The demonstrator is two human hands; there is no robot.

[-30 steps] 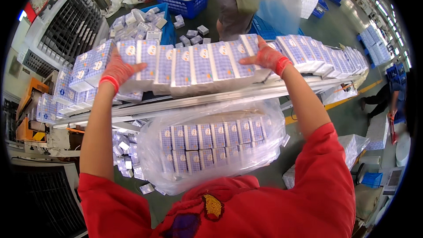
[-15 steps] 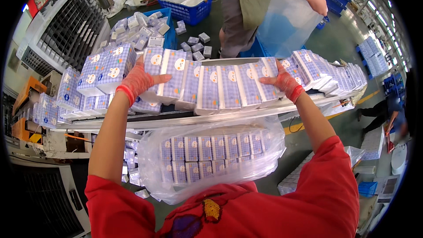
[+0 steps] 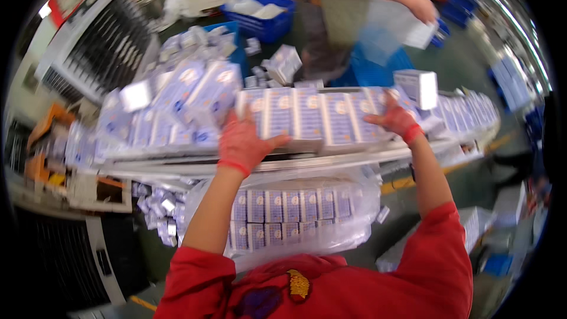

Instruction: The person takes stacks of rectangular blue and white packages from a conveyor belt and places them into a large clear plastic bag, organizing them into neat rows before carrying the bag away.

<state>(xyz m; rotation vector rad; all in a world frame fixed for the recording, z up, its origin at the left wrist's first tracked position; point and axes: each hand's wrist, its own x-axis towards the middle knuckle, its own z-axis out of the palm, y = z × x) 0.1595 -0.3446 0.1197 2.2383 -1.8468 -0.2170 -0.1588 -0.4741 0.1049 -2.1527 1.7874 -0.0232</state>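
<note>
On the long conveyor [image 3: 277, 164], a row of purple checked tissue packs [image 3: 292, 112] with printed animal faces stands pressed side by side. My left hand [image 3: 245, 142], in a red mesh glove, grips the row's left end, fingers behind and thumb along the front. At the right end my right hand [image 3: 396, 119], gloved likewise, has its fingers over the packs and thumb pointing inward. Larger packs [image 3: 214, 94] lean in a blurred heap beside my left hand. A tilted pack [image 3: 416, 88] sits just beyond my right hand.
Below the conveyor is a clear plastic bag [image 3: 360, 224] with packs in rows. Loose packs [image 3: 159, 212] lie on the floor at left. Across the conveyor, a co-worker's hand [image 3: 422, 9] holds a clear bag near a blue crate [image 3: 378, 65]. A blue basket [image 3: 260, 18] stands farther back.
My left hand has moved right and nearer to me, and the span between my hands is shorter. Packs left of it have shifted, and a pack now shows tilted at the far side.
</note>
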